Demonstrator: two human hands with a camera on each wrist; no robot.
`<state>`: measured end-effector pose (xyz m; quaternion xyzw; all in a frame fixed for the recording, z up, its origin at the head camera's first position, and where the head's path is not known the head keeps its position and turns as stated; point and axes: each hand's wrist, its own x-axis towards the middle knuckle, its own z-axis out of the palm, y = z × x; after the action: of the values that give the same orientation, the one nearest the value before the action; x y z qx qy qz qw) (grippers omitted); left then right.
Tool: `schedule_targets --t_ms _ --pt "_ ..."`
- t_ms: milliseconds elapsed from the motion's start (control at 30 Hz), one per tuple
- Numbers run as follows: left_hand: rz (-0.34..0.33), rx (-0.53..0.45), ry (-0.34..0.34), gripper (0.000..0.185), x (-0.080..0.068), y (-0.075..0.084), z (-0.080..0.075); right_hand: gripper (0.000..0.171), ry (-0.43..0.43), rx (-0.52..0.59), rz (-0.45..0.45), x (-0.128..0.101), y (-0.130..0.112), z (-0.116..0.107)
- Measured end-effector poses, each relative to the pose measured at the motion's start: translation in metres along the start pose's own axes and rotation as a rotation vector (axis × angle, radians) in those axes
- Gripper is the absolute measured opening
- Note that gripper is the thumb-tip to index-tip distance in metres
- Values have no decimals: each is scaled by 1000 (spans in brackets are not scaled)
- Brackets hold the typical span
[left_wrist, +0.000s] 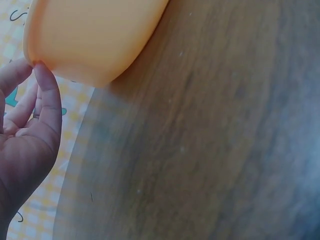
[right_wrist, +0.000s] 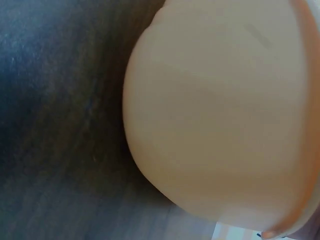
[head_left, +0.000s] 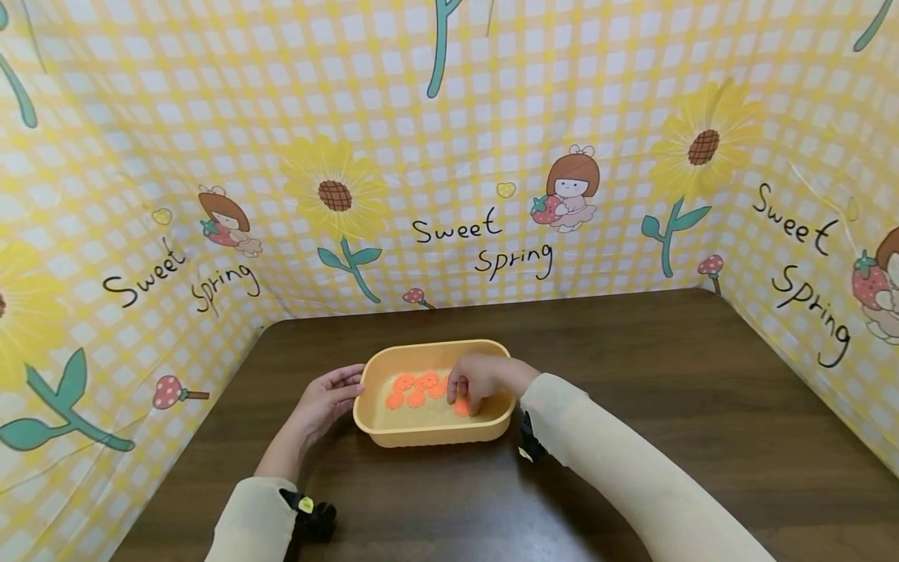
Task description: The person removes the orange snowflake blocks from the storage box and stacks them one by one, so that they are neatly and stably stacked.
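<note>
Head view: yellow tub [head_left: 442, 439] on the dark wood table [head_left: 632, 351], left of the middle of the far edge and set in from it, long side roughly parallel to that edge. Orange flower-like pieces [head_left: 416, 399] lie on the tub floor, mostly a cluster in the left and middle part. Left hand [head_left: 325, 402] at the tub's left end, thumb and fingers on the rim. Right hand [head_left: 481, 378] reaches in over the right end, fingers bent down around one orange piece [head_left: 461, 407] near the tub's near right corner; can't tell if it is gripped. Pale sleeves [head_left: 618, 460] on both arms, black wrist devices [head_left: 319, 521]. Yellow check cloth [head_left: 456, 179] with sunflowers and "Sweet Spring" print behind the table's far edge and along both sides.

Left wrist view: left thumb and a finger pinch the tub rim, other fingers loosely bent. Table right, cloth left.

Right wrist view: tub's outer wall fills most of it, table at left, scrap of cloth at bottom edge. Right hand's grip not readable here.
</note>
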<state>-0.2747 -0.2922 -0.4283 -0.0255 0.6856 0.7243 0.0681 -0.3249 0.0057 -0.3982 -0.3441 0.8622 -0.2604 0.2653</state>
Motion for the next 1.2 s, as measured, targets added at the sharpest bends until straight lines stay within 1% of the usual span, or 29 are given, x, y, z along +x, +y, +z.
schedule_targets --t_ms 233,433,533,667,733,967,1200 --pt "7 -1 -5 54 0 1 1 25 59 -27 -39 1 3 7" --pt "11 13 -10 56 -1 2 1 24 110 -30 -61 1 1 12" --pt "17 8 -13 55 0 1 1 23 144 -61 -77 1 0 15" --pt "12 7 -5 55 1 0 1 21 174 -95 -74 2 -1 18" --pt "7 10 1 55 1 0 2 21 178 -92 -70 2 -2 20" --pt "0 5 2 54 0 1 2 23 162 -24 -60 0 -4 21" --pt "7 1 -13 53 0 2 2 25 146 -18 -59 -3 -4 21"
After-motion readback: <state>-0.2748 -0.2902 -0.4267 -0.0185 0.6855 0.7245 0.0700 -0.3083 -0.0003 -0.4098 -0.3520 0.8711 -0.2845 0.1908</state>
